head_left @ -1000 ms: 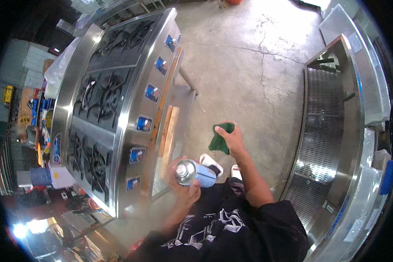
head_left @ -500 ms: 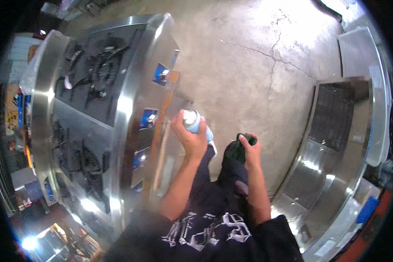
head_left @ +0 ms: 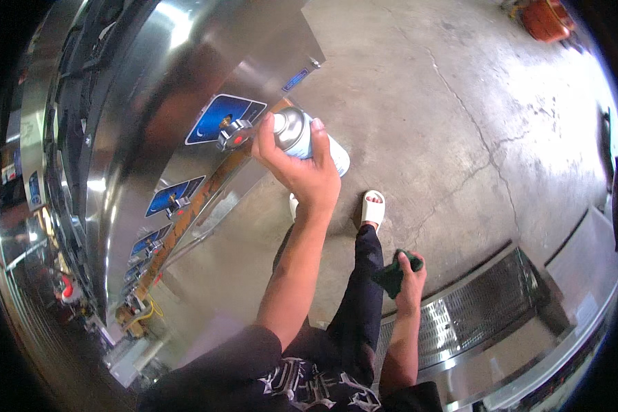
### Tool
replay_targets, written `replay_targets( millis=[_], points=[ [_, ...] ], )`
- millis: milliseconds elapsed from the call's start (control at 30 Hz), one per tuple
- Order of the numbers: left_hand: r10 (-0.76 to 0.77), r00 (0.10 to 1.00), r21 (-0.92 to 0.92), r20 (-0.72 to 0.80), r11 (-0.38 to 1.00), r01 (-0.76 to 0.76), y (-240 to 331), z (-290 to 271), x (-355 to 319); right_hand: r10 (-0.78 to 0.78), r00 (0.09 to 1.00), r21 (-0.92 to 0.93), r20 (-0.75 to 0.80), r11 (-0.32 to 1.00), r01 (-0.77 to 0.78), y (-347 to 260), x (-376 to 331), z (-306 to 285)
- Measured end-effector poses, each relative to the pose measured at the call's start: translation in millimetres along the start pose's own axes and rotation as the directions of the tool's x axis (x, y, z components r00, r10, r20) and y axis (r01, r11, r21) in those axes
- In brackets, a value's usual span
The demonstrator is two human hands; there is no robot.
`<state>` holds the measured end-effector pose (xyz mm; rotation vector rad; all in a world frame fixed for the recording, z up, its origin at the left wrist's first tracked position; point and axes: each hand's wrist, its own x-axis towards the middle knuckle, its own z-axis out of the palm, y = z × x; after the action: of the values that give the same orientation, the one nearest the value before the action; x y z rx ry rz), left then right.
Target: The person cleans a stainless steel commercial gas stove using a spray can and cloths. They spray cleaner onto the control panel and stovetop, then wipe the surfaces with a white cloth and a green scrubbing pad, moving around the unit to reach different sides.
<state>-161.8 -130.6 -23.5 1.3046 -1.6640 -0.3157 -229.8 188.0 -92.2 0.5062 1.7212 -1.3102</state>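
Note:
My left hand [head_left: 305,172] is wrapped round a light blue and white spray can [head_left: 338,155], its index finger on the white nozzle. The can is tilted, its top toward the stove's steel front panel [head_left: 254,41], close to a control knob [head_left: 235,134] with a red mark on a blue plate. Whether any spray comes out I cannot tell. Lower and to the right, my right hand [head_left: 410,288] pinches a dark green cloth [head_left: 390,276] that hangs beside my leg.
Several more knobs [head_left: 178,203] run along the stove front, above a brown strip. Cracked concrete floor [head_left: 419,123] lies under my white sandals [head_left: 373,209]. A steel unit with a perforated panel [head_left: 474,309] is at the lower right; an orange object [head_left: 546,20] stands at the far right.
My view has swung round and come closer to the stove front. The spray can in my left hand is now near a knob. My right hand still holds the green cloth.

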Motion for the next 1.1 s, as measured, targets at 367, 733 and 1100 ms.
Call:
replay_targets(
  millis=[367,733,1100],
  points=[
    [0.019,0.991,0.000,-0.135,1.000,-0.019,-0.8,37.8,13.0,0.011,1.000,-0.102,0.007,0.995,-0.010,0.3,49.7,-38.1],
    [-0.084,0.992,-0.098,-0.099,0.992,0.075,3.9,37.9,11.5,0.001,1.000,-0.108,0.020,0.994,0.001,14.7,48.5,-39.1],
    [0.043,0.995,-0.018,-0.089,0.999,-0.045,-5.5,32.4,10.5,0.009,1.000,-0.188,0.017,0.982,-0.006,25.4,52.8,-42.8]
  ],
)
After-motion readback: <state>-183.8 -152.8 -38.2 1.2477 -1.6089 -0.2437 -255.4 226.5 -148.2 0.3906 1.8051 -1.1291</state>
